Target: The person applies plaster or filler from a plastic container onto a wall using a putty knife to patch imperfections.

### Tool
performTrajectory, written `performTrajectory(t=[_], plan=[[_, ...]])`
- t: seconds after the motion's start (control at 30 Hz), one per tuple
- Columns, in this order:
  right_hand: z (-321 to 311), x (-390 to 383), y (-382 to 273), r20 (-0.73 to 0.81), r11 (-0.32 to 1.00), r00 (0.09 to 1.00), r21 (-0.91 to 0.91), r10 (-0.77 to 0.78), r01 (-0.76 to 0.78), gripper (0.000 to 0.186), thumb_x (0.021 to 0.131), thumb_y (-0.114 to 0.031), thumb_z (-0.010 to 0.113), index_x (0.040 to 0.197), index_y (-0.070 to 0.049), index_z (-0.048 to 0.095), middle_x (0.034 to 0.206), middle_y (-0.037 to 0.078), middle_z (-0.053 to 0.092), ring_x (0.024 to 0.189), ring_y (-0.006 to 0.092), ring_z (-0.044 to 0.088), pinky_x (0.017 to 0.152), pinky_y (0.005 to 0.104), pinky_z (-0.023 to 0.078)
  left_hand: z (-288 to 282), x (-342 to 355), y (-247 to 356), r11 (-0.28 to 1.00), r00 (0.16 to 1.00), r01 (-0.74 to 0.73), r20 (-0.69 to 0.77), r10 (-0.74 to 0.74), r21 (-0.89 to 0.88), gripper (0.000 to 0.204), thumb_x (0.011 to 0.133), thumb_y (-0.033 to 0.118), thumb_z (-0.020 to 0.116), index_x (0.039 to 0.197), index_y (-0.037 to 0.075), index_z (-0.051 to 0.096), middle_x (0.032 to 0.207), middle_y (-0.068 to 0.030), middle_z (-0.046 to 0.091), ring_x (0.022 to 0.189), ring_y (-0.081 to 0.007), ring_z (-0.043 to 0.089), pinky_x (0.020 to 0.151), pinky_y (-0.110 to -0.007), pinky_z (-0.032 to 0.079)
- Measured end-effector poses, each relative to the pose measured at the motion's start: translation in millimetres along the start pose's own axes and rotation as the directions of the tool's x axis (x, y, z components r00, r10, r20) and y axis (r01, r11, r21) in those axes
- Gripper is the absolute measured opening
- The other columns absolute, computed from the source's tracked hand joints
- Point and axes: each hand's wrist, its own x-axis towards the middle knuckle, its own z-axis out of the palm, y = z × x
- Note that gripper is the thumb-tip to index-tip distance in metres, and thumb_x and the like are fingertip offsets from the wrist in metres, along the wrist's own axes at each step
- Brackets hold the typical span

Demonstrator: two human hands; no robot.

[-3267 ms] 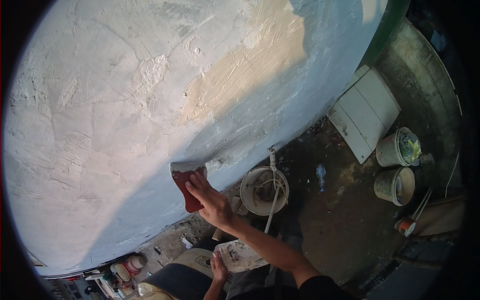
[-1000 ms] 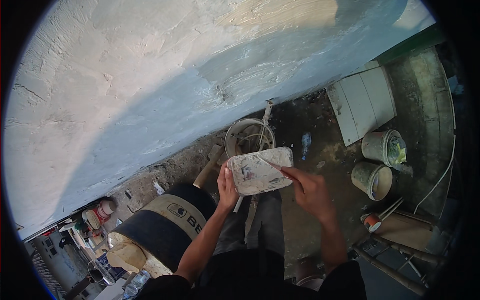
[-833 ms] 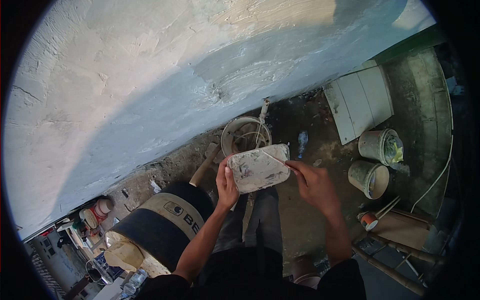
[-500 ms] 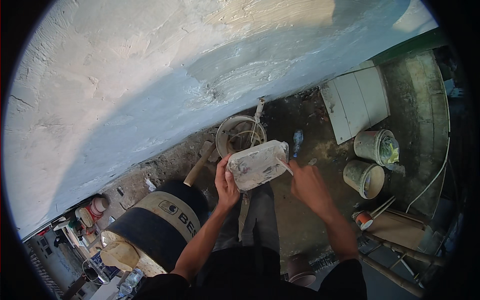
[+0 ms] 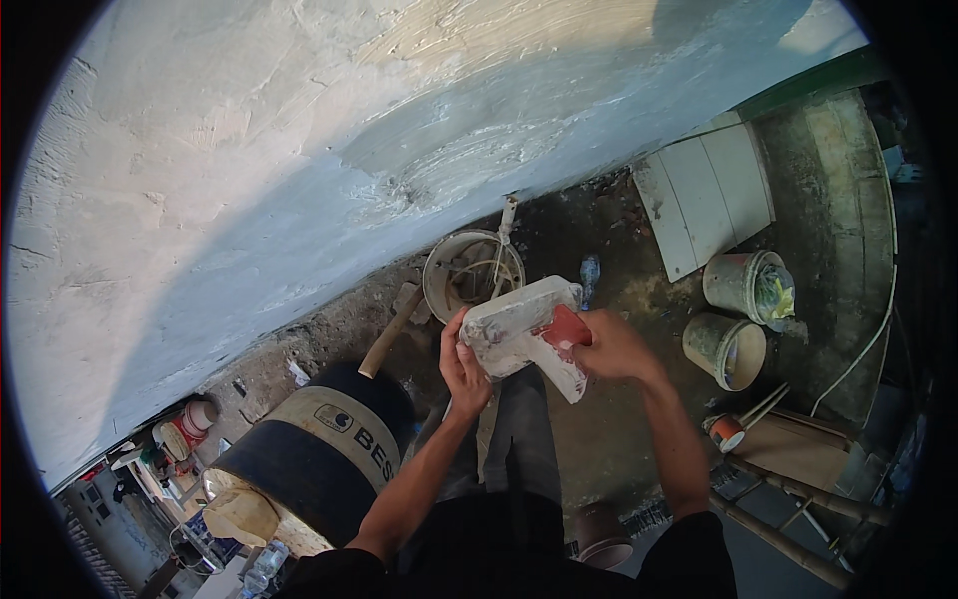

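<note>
My left hand (image 5: pixel 462 361) grips the left edge of a flat rectangular board (image 5: pixel 514 319) smeared with white putty, held tilted in front of me. My right hand (image 5: pixel 611 345) holds a putty knife (image 5: pixel 564 344) with a red handle; its putty-coated blade lies against the board's lower right side. Both hands are held well back from the freshly plastered white wall (image 5: pixel 329 150) that fills the upper left of the view.
On the dirt ground below: a white bucket (image 5: pixel 473 275) with a stick in it, a black and tan drum (image 5: pixel 314 449), two buckets (image 5: pixel 743 314) at right, a white panel (image 5: pixel 704 200), bamboo poles (image 5: pixel 788 504), a small brown pot (image 5: pixel 599 534).
Earlier my right hand pressed the red-handled knife on the wall. Since then both hands came together at the board, which has tilted; the knife now works against it.
</note>
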Motion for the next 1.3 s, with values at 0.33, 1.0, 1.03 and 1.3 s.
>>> performTrajectory(t=[0.33, 1.0, 1.03, 1.3], plan=[[11.2, -2.7, 37.8, 0.091, 0.873, 0.993, 0.476, 0.070, -0.105, 0.020, 0.071, 0.001, 0.059, 0.091, 0.000, 0.065, 0.075, 0.001, 0.065, 0.065, 0.0068, 0.057, 0.058, 0.0270, 0.047, 12.1, 3.2, 3.6, 0.995, 0.995, 0.094, -0.021, -0.095, -0.043, 0.056, 0.103, 0.041, 0.030, 0.134, -0.005, 0.040, 0.120, -0.0142, 0.055, 0.110, -0.0188, 0.053, 0.097, -0.033, 0.042], [-15.9, 9.9, -5.0, 0.109, 0.954, 0.973, -0.203, -0.202, 0.221, 0.021, 0.073, -0.003, 0.060, 0.094, -0.002, 0.062, 0.079, 0.019, 0.064, 0.072, 0.0338, 0.064, 0.065, 0.0425, 0.047, 22.8, 10.0, -4.9, 0.973, 0.977, 0.208, 0.060, -0.202, -0.102, 0.045, 0.105, 0.029, 0.031, 0.131, -0.005, 0.044, 0.120, -0.0127, 0.056, 0.110, -0.0171, 0.053, 0.096, -0.031, 0.041], [-18.5, 10.6, -10.6, 0.107, 0.955, 0.974, -0.201, -0.202, 0.220, 0.021, 0.073, -0.003, 0.060, 0.094, -0.002, 0.062, 0.079, 0.019, 0.064, 0.072, 0.0338, 0.064, 0.065, 0.0425, 0.047, 23.1, 10.6, -4.5, 0.968, 0.973, 0.226, 0.066, -0.220, -0.113, 0.045, 0.105, 0.029, 0.031, 0.131, -0.005, 0.045, 0.119, -0.0125, 0.056, 0.110, -0.0171, 0.053, 0.096, -0.031, 0.042], [-15.4, 21.1, -20.5, 0.150, 0.941, 0.955, -0.186, -0.255, 0.281, 0.021, 0.076, 0.000, 0.057, 0.094, -0.004, 0.067, 0.083, 0.021, 0.065, 0.084, 0.0409, 0.062, 0.073, 0.0477, 0.048, 21.2, 6.1, -7.8, 0.937, 0.939, 0.336, 0.115, -0.325, -0.097, 0.047, 0.106, 0.032, 0.028, 0.130, -0.004, 0.047, 0.117, -0.0114, 0.058, 0.107, -0.0164, 0.054, 0.095, -0.031, 0.042]])
